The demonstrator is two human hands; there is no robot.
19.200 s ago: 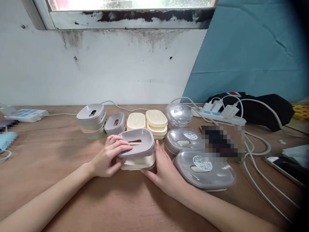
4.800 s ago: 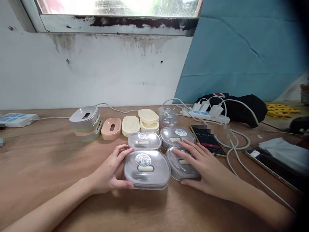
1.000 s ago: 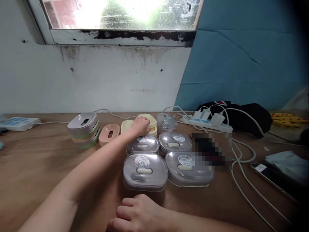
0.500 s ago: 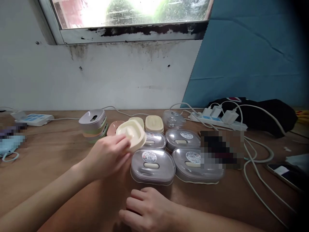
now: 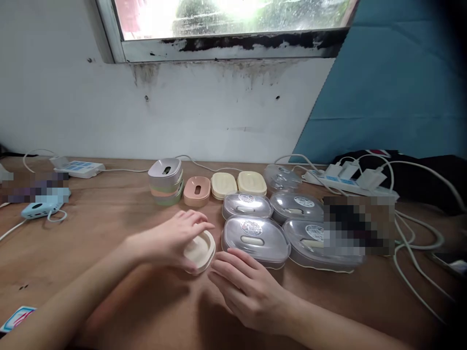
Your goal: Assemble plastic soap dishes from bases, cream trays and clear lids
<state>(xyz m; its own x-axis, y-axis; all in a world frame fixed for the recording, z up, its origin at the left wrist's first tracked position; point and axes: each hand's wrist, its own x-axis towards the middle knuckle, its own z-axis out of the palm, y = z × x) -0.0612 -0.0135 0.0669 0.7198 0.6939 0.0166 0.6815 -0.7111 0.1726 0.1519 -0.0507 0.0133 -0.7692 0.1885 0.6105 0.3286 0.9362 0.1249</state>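
My left hand (image 5: 175,240) grips a cream, rounded-square dish (image 5: 201,250), which looks like a soap dish. Its thumb is on the near side and its fingers reach over the far side. The dish is low over the brown table; whether it rests there I cannot tell. Just to its right is my right hand (image 5: 251,289), empty as far as I see, with fingers stretched out side by side and slightly bent. Beyond the hands stand a pink slotted dish (image 5: 197,190), a cream dish (image 5: 224,184) and another cream dish (image 5: 252,183).
A stack of lilac, green and orange slotted dishes (image 5: 166,180) stands at back left. Several grey boxes with clear lids (image 5: 255,238) sit right of centre, with clear covers (image 5: 281,177) behind. Power strips (image 5: 82,168) and white cables (image 5: 412,287) lie at both sides.
My left hand has brought the cream dish down and nearer to me. My right hand has moved up beside it and its fingers have straightened. The view has turned left.
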